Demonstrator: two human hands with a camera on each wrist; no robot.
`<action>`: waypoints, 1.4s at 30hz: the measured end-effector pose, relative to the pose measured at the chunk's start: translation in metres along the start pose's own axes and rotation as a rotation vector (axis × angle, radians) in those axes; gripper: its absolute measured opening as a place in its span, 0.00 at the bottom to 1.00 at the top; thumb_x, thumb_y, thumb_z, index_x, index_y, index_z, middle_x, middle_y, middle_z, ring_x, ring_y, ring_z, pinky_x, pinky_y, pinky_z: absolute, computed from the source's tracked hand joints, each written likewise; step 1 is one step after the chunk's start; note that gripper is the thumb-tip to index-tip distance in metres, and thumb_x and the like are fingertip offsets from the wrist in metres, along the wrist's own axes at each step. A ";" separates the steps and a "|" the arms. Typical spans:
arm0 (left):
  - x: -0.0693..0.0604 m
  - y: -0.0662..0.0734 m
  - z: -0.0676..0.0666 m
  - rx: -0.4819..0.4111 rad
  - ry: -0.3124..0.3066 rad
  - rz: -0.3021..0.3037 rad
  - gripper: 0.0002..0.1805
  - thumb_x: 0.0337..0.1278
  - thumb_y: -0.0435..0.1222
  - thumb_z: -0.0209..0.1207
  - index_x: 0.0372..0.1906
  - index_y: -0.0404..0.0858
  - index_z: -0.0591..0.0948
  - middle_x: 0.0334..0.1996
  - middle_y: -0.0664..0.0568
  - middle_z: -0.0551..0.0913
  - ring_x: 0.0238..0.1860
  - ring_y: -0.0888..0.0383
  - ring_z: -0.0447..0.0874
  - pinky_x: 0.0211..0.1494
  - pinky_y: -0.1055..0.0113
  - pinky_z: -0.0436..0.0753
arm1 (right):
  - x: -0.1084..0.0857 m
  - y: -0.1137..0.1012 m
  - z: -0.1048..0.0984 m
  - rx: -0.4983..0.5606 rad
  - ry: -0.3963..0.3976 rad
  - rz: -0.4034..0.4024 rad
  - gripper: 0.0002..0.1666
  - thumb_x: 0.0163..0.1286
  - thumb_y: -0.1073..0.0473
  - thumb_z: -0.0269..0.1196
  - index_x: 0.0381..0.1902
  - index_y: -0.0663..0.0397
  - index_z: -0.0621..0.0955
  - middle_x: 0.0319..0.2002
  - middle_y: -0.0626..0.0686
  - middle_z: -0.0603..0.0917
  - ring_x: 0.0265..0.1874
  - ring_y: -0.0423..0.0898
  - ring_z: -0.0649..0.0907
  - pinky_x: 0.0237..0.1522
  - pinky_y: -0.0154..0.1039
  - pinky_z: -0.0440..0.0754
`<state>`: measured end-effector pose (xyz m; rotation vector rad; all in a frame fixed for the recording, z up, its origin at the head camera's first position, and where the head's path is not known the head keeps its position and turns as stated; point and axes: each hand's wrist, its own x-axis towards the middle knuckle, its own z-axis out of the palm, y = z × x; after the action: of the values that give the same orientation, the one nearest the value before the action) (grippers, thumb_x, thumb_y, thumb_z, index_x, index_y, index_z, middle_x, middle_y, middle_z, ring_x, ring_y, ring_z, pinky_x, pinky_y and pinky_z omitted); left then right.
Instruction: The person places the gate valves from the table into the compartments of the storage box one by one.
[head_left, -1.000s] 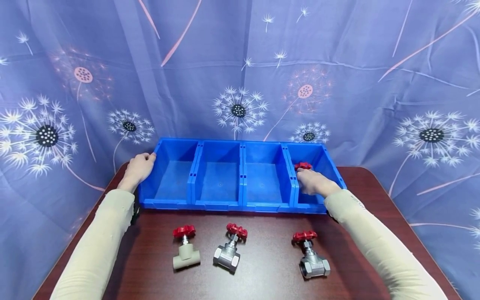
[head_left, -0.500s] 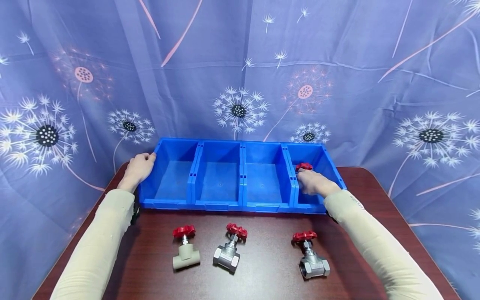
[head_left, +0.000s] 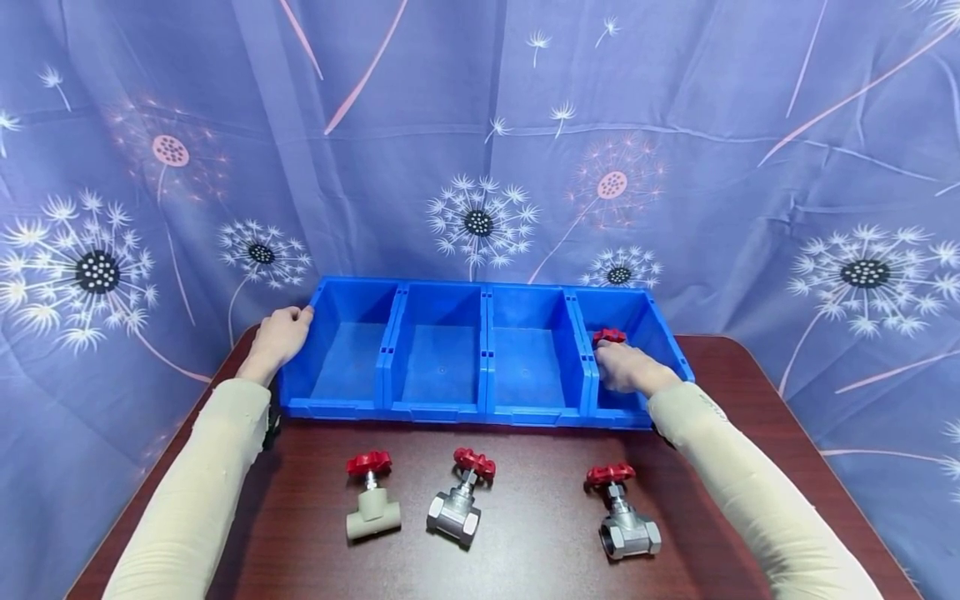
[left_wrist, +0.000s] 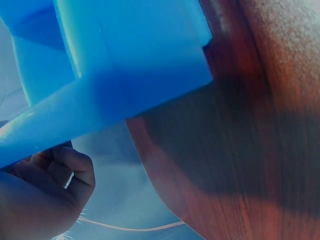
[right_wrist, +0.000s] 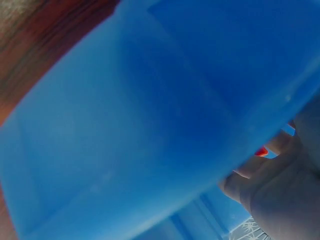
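Note:
In the head view, a row of joined blue bins (head_left: 442,367) stands at the back of the table. My left hand (head_left: 279,340) grips the outer left edge of the row; in the left wrist view its curled fingers (left_wrist: 75,165) show beside the blue wall, partly hidden by it. My right hand (head_left: 630,367) reaches into the rightmost bin and holds a valve there. Only the valve's red handwheel (head_left: 609,336) shows; its body is hidden behind the hand. The right wrist view shows mostly blue bin wall (right_wrist: 125,130), with a bit of red between the fingers.
In front of the bins lie a beige plastic valve (head_left: 372,510), a steel valve (head_left: 454,510) near the middle and another steel valve (head_left: 627,530) at the right, all with red handwheels. The dark wooden table (head_left: 540,500) ends against a patterned curtain (head_left: 480,125).

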<state>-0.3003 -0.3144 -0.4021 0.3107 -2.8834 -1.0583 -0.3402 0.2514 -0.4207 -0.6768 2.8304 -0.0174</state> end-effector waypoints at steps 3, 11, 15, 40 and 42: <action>0.000 0.001 0.000 -0.005 -0.005 0.004 0.34 0.74 0.59 0.33 0.47 0.33 0.75 0.46 0.33 0.76 0.49 0.37 0.73 0.48 0.45 0.70 | 0.000 0.001 0.001 -0.007 0.006 -0.003 0.08 0.60 0.65 0.68 0.38 0.55 0.81 0.46 0.58 0.78 0.43 0.58 0.80 0.49 0.59 0.76; 0.000 0.000 0.000 -0.011 -0.019 0.005 0.37 0.74 0.59 0.32 0.59 0.31 0.73 0.57 0.29 0.73 0.56 0.33 0.71 0.55 0.39 0.69 | -0.002 0.001 0.004 0.025 -0.006 0.023 0.14 0.64 0.64 0.66 0.49 0.57 0.82 0.53 0.62 0.77 0.53 0.66 0.76 0.53 0.69 0.69; -0.001 0.000 0.001 -0.010 -0.015 0.008 0.37 0.74 0.60 0.32 0.57 0.31 0.74 0.55 0.29 0.74 0.55 0.33 0.72 0.54 0.39 0.70 | -0.004 0.001 0.005 0.027 -0.006 0.028 0.20 0.65 0.64 0.65 0.56 0.57 0.80 0.53 0.62 0.76 0.56 0.69 0.74 0.52 0.72 0.67; 0.000 -0.001 0.001 -0.019 -0.015 -0.003 0.37 0.73 0.60 0.32 0.54 0.31 0.75 0.53 0.30 0.75 0.53 0.35 0.73 0.53 0.41 0.70 | -0.048 -0.016 -0.011 -0.042 0.178 -0.035 0.40 0.63 0.55 0.70 0.69 0.59 0.68 0.66 0.71 0.66 0.64 0.72 0.63 0.54 0.74 0.63; -0.001 0.000 0.002 -0.021 -0.015 -0.003 0.37 0.74 0.60 0.32 0.55 0.31 0.74 0.53 0.30 0.75 0.54 0.35 0.73 0.54 0.41 0.70 | -0.052 -0.018 -0.013 -0.053 0.204 -0.038 0.40 0.63 0.56 0.70 0.69 0.59 0.68 0.66 0.71 0.67 0.64 0.72 0.64 0.54 0.73 0.63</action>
<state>-0.2998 -0.3134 -0.4036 0.3066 -2.8842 -1.0951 -0.2901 0.2581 -0.3953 -0.7818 3.0211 -0.0191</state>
